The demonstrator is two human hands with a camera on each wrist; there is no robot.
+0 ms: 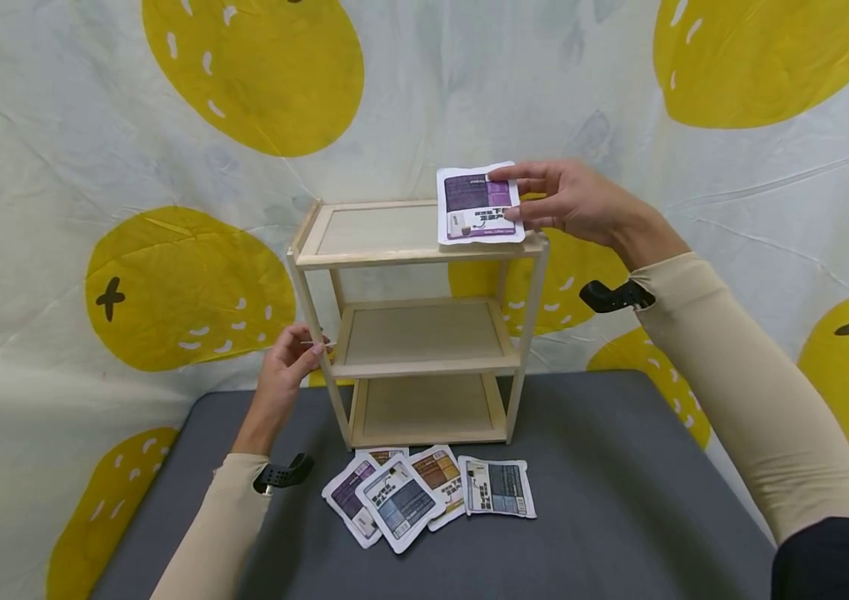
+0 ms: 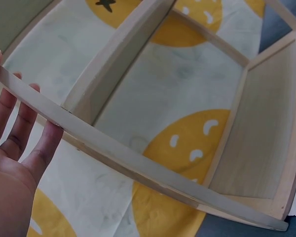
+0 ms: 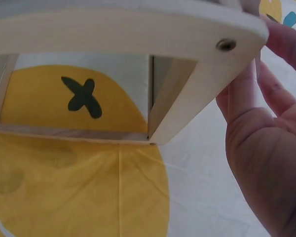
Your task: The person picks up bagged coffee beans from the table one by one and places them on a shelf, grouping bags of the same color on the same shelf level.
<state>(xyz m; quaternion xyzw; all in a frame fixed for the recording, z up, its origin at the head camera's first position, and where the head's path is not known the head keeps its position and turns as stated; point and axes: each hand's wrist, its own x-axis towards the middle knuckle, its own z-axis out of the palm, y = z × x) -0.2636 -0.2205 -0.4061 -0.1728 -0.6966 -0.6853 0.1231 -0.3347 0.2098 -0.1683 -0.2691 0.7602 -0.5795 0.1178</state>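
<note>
A purple-and-white flat packet [image 1: 469, 200] is pinched at its right side by my right hand [image 1: 566, 196], over the right end of the shelf's top tier. The small wooden three-tier shelf [image 1: 424, 367] stands upright on the grey surface. My left hand [image 1: 285, 371] grips its left post near the middle tier. In the left wrist view, the thumb lies on one side of the post [image 2: 123, 153] and the fingers [image 2: 44, 143] reach behind it. The right wrist view has the top corner of the shelf [image 3: 187, 34] beside my right hand [image 3: 271, 158], with the packet mostly hidden.
Several more packets lie on the grey surface [image 1: 581, 533] before the shelf. A grey-blue packet [image 1: 400, 504] overlaps a purple one [image 1: 352, 500] and an orange-brown one [image 1: 439, 471]; another grey packet [image 1: 497, 487] lies to the right. A fabric backdrop [image 1: 424, 83] hangs close behind.
</note>
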